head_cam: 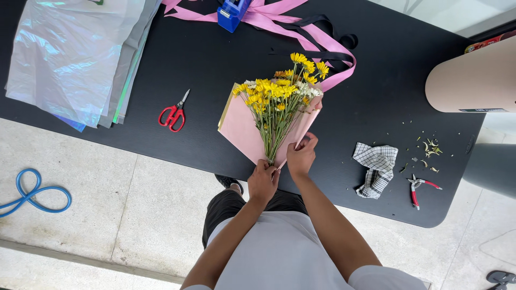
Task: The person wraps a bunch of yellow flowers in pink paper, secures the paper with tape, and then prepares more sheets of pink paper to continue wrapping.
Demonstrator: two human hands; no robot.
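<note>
Left hand [262, 181] grips yellow flower stems [273, 137]; right hand [301, 156] pinches the pink wrapping paper [239, 129] on the black surface [215, 59].

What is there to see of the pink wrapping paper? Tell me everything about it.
The pink wrapping paper is a matte sheet with a thin pale yellow edge on its left. It lies flat on the black table near the front edge, folded into a cone around the bunch of yellow flowers, whose stems run down to its narrow end. The left hand grips that narrow end, and the right hand presses the right flap over the stems.
</note>
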